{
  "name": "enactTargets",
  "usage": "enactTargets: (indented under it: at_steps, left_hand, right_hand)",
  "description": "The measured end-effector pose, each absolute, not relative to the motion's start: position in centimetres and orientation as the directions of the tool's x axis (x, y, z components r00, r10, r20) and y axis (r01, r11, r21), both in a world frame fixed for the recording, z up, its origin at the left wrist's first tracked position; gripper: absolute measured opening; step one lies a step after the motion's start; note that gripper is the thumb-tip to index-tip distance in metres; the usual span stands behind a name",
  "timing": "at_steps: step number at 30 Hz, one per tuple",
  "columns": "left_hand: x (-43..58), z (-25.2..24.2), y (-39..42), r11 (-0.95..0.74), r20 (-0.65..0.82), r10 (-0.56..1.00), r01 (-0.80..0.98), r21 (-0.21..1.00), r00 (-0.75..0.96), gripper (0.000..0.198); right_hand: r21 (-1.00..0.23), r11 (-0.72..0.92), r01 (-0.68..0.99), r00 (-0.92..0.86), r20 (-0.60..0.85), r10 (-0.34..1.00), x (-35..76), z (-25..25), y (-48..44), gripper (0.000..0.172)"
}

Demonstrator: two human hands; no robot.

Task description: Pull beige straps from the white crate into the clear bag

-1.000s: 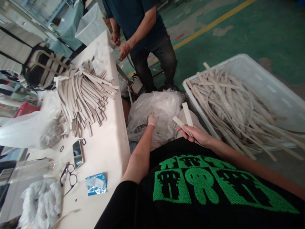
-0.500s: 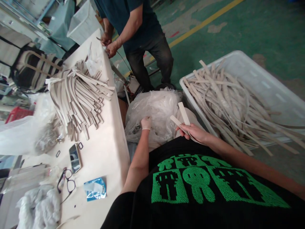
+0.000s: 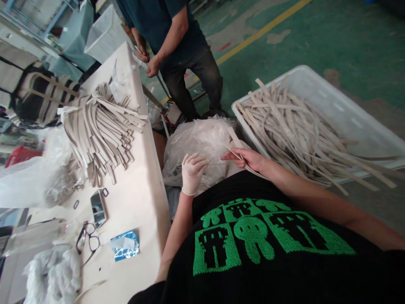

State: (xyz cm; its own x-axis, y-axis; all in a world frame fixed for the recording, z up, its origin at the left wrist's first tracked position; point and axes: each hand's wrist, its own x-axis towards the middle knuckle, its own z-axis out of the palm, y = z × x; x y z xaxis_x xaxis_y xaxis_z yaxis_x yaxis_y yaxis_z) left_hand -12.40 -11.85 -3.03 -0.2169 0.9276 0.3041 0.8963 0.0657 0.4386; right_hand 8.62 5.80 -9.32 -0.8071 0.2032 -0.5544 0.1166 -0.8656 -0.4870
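In a thin white glove, my left hand (image 3: 193, 172) is raised in front of a clear plastic bag (image 3: 185, 137), its fingers stretched and spread. I see nothing held in it. My right hand (image 3: 245, 158), bare, grips a beige strap (image 3: 234, 137) whose two end parts stick out past the fingers. The rest of this strap trails back under the hand toward my shirt. The bag sits below and beyond both hands, with whitish contents I cannot make out.
A white tub (image 3: 354, 103) on the right holds many loose straps (image 3: 291, 122). On the table (image 3: 147, 202) to my left lie a strap pile (image 3: 101, 131), a phone (image 3: 98, 207), glasses (image 3: 90, 236) and a blue packet (image 3: 125, 245). A co-worker (image 3: 180, 46) stands beyond the table corner.
My left hand has come up and back from the bag, its fingers now spread. The strap ends in my right hand have turned, one now edge-on. The co-worker's hands have shifted.
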Motion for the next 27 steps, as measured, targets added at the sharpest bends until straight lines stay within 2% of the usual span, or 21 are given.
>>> enactTargets:
  at_steps: [5,9,15,19,21,24,27]
  left_hand:
    - [-10.8,-2.0,-12.5,-0.061,0.31,0.95,0.959,0.276,-0.028,0.014]
    - [-9.7,-1.9,-12.3,-0.106,0.243,0.969,0.958,0.267,0.039,0.018]
    - [-9.3,-1.4,-12.0,-0.118,0.226,0.974,0.907,0.403,0.026,0.016]
    - [-9.9,-1.8,-12.0,0.0,0.291,0.945,0.889,0.459,-0.151,0.015]
    - [-10.2,-2.1,-11.9,0.067,0.291,0.929,0.875,0.48,-0.231,0.015]
    - [-10.2,-2.4,-11.6,0.123,0.26,0.924,0.862,0.491,-0.28,0.013]
    - [-10.0,-2.4,-11.2,0.132,0.237,0.931,0.86,0.493,-0.279,0.013]
  right_hand:
    - [-0.492,-0.808,0.325,-0.852,-0.524,-0.024,6.4,-8.7,6.0,0.018]
    - [-0.61,-0.714,0.344,-0.89,-0.453,-0.041,4.4,-7.7,5.3,0.022]
    - [-0.797,-0.502,0.335,-0.895,-0.436,0.096,2.9,-6.2,5.1,0.035]
    - [-0.814,-0.506,0.284,-0.874,-0.437,0.212,4.1,-5.3,5.6,0.033]
    - [-0.822,-0.525,0.22,-0.876,-0.403,0.265,5.2,-4.8,5.6,0.038]
    - [-0.869,-0.47,0.153,-0.851,-0.358,0.385,6.6,-4.3,4.9,0.046]
    - [-0.91,-0.366,0.193,-0.766,-0.373,0.523,7.6,-4.5,3.9,0.045]
